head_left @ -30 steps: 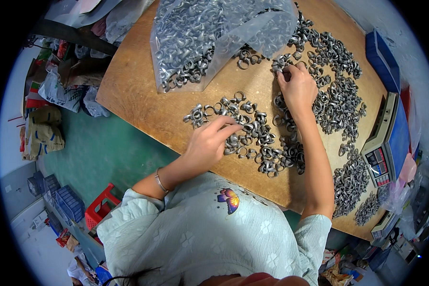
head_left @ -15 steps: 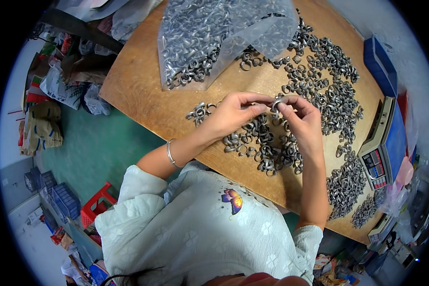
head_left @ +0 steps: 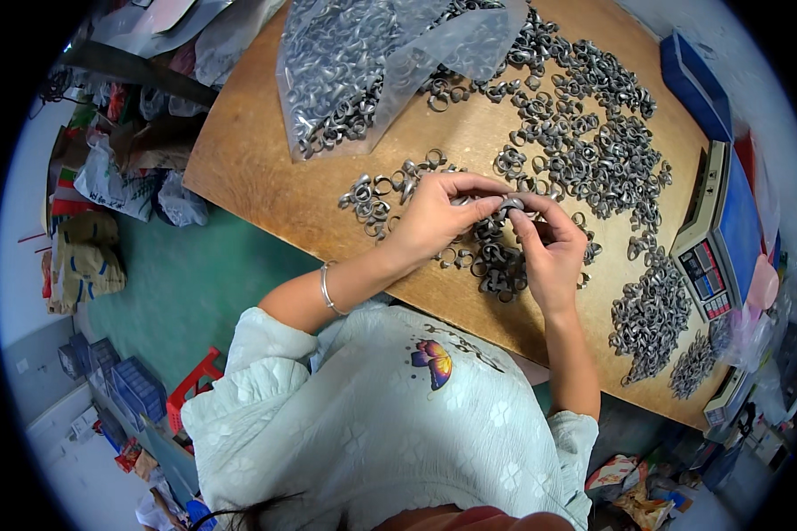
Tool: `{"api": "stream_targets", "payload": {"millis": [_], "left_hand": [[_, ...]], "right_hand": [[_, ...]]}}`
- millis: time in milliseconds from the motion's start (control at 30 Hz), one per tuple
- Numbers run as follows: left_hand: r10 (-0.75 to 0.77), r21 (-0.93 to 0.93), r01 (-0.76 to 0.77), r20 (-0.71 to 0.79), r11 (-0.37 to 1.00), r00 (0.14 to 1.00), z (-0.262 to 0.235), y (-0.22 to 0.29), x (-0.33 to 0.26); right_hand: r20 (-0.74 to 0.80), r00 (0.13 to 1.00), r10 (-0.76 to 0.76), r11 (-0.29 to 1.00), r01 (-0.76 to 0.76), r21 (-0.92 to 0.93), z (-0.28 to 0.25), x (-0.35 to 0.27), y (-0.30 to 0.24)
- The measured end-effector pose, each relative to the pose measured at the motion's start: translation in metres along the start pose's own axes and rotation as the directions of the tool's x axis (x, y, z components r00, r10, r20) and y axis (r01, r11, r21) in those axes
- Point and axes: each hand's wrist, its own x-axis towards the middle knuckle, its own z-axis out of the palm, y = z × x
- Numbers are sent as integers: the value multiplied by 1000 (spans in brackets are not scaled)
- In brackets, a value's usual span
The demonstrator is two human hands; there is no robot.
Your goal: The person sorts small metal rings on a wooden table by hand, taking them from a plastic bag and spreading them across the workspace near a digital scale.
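Between the fingertips of both hands sits one grey metal ring (head_left: 511, 204). My left hand (head_left: 443, 212) pinches it from the left with thumb and forefinger. From the other side, my right hand (head_left: 547, 239) grips the same ring, its remaining fingers curled in. Right below the hands lies a small heap of similar rings (head_left: 502, 265), partly covered by the fingers. More loose rings (head_left: 369, 205) lie left of my left hand. Beyond the hands, a wide spread of rings (head_left: 611, 159) covers the right part of the wooden table (head_left: 248, 168).
A clear plastic bag (head_left: 345, 62) full of rings lies at the table's far side. Along the right edge stand a weighing scale (head_left: 704, 265) and a blue tray (head_left: 695, 84). Separate ring piles (head_left: 651, 319) lie near the scale. A red stool (head_left: 195, 385) stands on the floor at left.
The view has shifted slightly. Both hands still hold a ring together, now turned differently at the fingertips. More loose rings show to the left of my left hand.
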Motion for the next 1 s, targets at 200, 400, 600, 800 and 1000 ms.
{"api": "stream_targets", "payload": {"millis": [200, 400, 600, 800, 1000], "left_hand": [[134, 364, -156, 85, 918, 987, -3, -2, -3], [-155, -63, 159, 54, 985, 986, -5, -1, -2], [-184, -108, 177, -64, 978, 981, 5, -3, -13], [93, 298, -54, -117, 953, 989, 12, -6, -19], [62, 133, -47, -109, 990, 992, 11, -17, -15]], "right_hand": [[-50, 999, 16, 1000, -16, 9, -3, -4, 4], [-43, 999, 8, 1000, -8, -13, -3, -6, 5], [2, 983, 182, 978, -181, 104, -6, -4, 8], [-5, 985, 174, 979, -173, 107, 3, -8, 17], [-100, 992, 74, 992, -63, 113, 13, -17, 25]]}}
